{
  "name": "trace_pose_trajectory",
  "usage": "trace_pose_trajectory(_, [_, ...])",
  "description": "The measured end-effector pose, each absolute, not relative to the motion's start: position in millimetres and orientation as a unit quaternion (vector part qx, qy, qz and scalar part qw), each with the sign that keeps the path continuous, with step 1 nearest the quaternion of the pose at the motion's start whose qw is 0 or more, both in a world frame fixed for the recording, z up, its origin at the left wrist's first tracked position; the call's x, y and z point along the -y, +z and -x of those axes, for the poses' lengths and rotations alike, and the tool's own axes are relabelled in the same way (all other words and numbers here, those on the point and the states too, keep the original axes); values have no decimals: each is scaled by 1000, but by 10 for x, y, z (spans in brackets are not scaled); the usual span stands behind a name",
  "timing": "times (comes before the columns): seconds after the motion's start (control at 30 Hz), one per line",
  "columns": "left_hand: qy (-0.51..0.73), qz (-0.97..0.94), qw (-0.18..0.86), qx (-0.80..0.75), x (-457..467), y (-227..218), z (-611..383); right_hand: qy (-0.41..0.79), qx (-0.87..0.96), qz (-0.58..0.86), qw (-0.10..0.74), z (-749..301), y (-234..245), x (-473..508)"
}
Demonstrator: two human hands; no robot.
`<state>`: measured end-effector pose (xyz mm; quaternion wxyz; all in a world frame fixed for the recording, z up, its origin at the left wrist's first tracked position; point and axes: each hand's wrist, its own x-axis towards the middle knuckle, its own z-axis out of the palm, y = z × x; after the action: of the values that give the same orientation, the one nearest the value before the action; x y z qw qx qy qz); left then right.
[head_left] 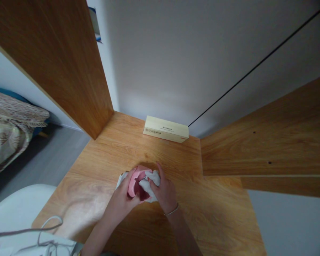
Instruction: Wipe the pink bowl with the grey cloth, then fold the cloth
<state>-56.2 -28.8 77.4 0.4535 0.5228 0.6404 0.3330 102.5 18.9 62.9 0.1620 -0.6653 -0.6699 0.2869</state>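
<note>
Over the bench (216,213), my left hand (122,198) grips the pink container (132,185), seemingly steadying it against my right hand (165,193), which pinches a white wad (146,185), perhaps cloth, at its opening.

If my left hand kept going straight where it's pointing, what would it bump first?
The pink container, which your left hand already holds. Just past its opening, probably the white cloth, though depth is hard to judge.
</note>
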Motion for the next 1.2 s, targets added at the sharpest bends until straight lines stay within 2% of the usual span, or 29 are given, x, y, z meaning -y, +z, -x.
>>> trace_pose_trajectory(0.1, [299, -547, 456, -635, 206, 867, 587, 271, 673, 668, 167, -1037, 647, -173])
trace_pose_trajectory(0.23, [243, -580, 437, -644, 143, 978, 543, 378, 595, 658, 266, -1026, 444, -102])
trace_pose_trajectory(0.33, [264, -575, 417, -652, 180, 925, 486, 430, 557, 639, 310, -1045, 335, -61])
trace_pose_trajectory(0.43, [294, -553, 413, -662, 260, 806, 444, 383, 583, 658, 283, -1099, 383, -46])
trace_pose_trajectory(0.57, [293, -541, 436, -656, 333, 771, 415, 268, 667, 672, 175, -1190, 560, -49])
trace_pose_trajectory(0.67, [280, -542, 448, -654, 329, 841, 407, 222, 707, 657, 136, -1241, 644, -49])
trace_pose_trajectory(0.8, [262, -549, 451, -653, 312, 895, 387, 248, 677, 674, 164, -1259, 610, -32])
trace_pose_trajectory(1.0, [265, -555, 417, -669, 366, 865, 288, 417, 588, 651, 238, -1252, 451, -44])
trace_pose_trajectory(1.2, [223, -568, 430, -665, 318, 1004, 347, 317, 659, 670, 129, -1288, 721, -137])
